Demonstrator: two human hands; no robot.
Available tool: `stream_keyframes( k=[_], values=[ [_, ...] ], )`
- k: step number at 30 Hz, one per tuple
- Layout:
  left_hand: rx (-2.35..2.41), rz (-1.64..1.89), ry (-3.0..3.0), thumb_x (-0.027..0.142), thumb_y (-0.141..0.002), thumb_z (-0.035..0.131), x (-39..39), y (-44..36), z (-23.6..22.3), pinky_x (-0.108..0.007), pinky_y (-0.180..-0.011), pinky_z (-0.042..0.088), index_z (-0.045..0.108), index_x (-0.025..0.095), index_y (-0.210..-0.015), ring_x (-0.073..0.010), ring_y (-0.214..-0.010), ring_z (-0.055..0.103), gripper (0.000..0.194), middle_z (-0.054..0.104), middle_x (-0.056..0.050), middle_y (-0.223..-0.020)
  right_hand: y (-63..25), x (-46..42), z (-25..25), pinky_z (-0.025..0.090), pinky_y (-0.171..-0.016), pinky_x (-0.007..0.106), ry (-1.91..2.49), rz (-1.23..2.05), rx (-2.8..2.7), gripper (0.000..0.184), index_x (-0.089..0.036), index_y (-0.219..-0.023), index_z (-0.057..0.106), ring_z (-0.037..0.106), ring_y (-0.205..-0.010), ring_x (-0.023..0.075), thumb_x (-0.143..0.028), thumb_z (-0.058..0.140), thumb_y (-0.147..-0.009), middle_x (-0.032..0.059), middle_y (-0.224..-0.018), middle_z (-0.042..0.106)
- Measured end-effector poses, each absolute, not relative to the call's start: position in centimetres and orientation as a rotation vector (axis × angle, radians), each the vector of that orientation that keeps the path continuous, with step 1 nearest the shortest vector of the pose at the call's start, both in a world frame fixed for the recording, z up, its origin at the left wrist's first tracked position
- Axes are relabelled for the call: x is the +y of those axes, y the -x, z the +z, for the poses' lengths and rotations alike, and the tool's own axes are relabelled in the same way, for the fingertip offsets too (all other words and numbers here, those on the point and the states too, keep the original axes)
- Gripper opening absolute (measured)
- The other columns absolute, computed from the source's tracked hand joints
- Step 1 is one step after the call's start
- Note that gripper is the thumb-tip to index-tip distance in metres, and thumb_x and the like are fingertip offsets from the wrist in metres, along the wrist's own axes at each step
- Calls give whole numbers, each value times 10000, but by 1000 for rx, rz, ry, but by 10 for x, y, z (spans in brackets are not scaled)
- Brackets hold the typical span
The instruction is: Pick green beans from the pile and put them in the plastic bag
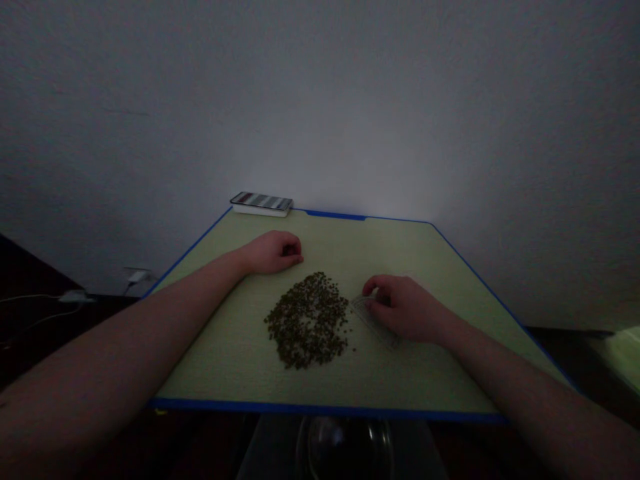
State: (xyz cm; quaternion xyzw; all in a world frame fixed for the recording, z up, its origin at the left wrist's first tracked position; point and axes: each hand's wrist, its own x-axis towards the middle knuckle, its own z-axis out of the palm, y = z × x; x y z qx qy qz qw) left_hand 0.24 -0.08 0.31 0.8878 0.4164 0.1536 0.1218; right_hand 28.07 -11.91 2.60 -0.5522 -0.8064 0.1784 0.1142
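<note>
A pile of small dark green seeds or lentils (310,320) lies in the middle of a light green table with a blue edge (235,353). My left hand (273,252) rests on the table behind and left of the pile, fingers curled into a loose fist. My right hand (403,308) sits just right of the pile, fingers bent and closed on a clear plastic ruler-like piece (380,328) that lies flat on the table.
A phone on a white box (261,203) lies at the table's far left corner against the white wall. A glass bowl (345,447) sits below the table's near edge. Cables and a plug (135,275) lie on the dark floor at left.
</note>
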Motion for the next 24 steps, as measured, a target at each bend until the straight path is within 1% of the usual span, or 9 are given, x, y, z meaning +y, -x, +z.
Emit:
stream_keyframes(
  k=[5,12,24],
  values=[
    [1225,455,-2597,394,-765,527,-1,-3,3,-229,-538,311,613,151,-774,-97,-563,450,258,554,1,-634,-281,-117,25,322,-519,248,1664,501,-2350,172,-185,-898,622,524,-534,120,-248,509,-784,6,-619,633],
    [1238,440,-2589,395,-764,531,-2,-3,4,-231,-534,308,614,154,-771,-96,-558,452,255,556,2,-633,-288,-115,29,315,-522,255,1781,457,-2297,184,-175,-904,628,514,-532,126,-218,520,-762,20,-629,632],
    [1228,458,-2599,395,-761,533,-2,-3,4,-230,-534,316,619,155,-769,-99,-561,463,255,565,0,-639,-279,-117,25,322,-509,246,1640,500,-2368,176,-196,-902,634,519,-523,118,-242,521,-775,-7,-599,630]
  ],
)
